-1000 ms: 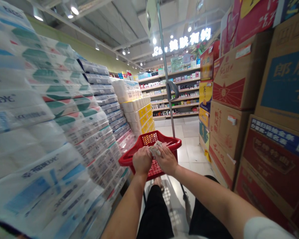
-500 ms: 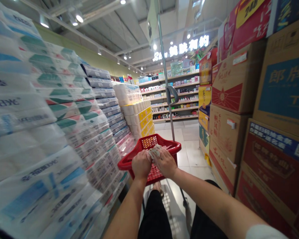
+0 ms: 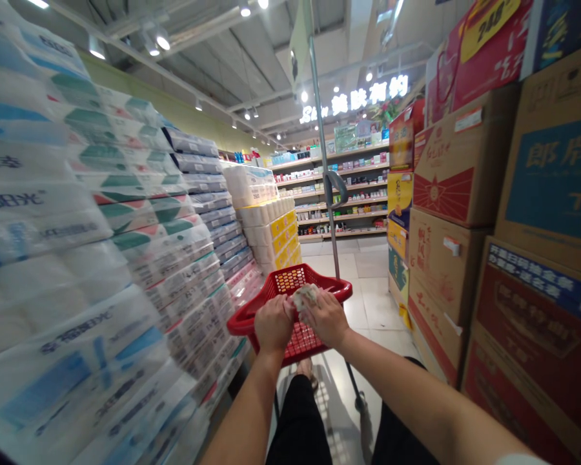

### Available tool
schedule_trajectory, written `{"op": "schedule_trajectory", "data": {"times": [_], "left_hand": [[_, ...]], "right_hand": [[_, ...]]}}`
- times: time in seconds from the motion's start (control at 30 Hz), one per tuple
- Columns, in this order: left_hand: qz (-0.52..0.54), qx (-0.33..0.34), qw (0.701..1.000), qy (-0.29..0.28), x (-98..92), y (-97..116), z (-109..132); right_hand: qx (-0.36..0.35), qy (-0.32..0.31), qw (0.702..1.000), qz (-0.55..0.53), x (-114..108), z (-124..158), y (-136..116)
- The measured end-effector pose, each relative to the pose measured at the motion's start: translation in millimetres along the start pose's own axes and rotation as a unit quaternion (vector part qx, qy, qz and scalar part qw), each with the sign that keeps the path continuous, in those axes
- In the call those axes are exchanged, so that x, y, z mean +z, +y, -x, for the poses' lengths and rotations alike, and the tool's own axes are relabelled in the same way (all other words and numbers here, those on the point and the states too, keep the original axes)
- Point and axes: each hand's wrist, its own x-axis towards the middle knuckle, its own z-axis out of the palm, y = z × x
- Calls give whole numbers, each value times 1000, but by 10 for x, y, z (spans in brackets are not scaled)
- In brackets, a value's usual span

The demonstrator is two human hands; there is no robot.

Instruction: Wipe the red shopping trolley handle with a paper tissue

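A red plastic shopping basket (image 3: 290, 284) rides in front of me on a wheeled frame with a tall metal pole (image 3: 325, 168). My left hand (image 3: 272, 323) is closed over the basket's near rim. Beside it, my right hand (image 3: 325, 318) also rests on the rim, fingers curled around a crumpled whitish wad of paper or cloth (image 3: 304, 296). The two hands touch each other. Below them I see my dark trousers and a foot on the tiled floor.
Stacked packs of toilet paper (image 3: 97, 245) wall the left side. Tall piles of cardboard boxes (image 3: 465, 213) line the right. A narrow tiled aisle (image 3: 368, 284) runs ahead to shelves of goods (image 3: 343, 187) under a lit sign.
The basket and both hands keep the same grip while I advance slightly down the aisle; the view has tilted a little, and the stacks slide past.
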Motion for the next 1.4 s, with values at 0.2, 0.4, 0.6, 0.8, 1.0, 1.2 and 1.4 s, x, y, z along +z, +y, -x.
{"op": "schedule_trajectory", "data": {"times": [0.2, 0.4, 0.6, 0.8, 1.0, 1.2, 1.4], "left_hand": [[-10, -8, 1000, -10, -5, 3, -13], [-4, -8, 1000, -4, -33, -10, 8], [6, -5, 1000, 6, -8, -55, 4], [2, -4, 1000, 15, 9, -63, 9], [-3, 8, 1000, 24, 16, -104, 29], [-2, 17, 998, 54, 59, -127, 30], [0, 16, 997, 72, 70, -159, 57]], "right_hand": [[176, -175, 968, 25, -103, -412, 75], [1, 35, 999, 40, -14, 165, 157], [135, -95, 986, 29, -107, -191, 216], [51, -8, 999, 16, -78, 20, 268], [76, -77, 994, 24, -130, -39, 332], [133, -148, 979, 39, -158, -210, 312], [-17, 22, 1000, 15, -117, 230, 384]]}}
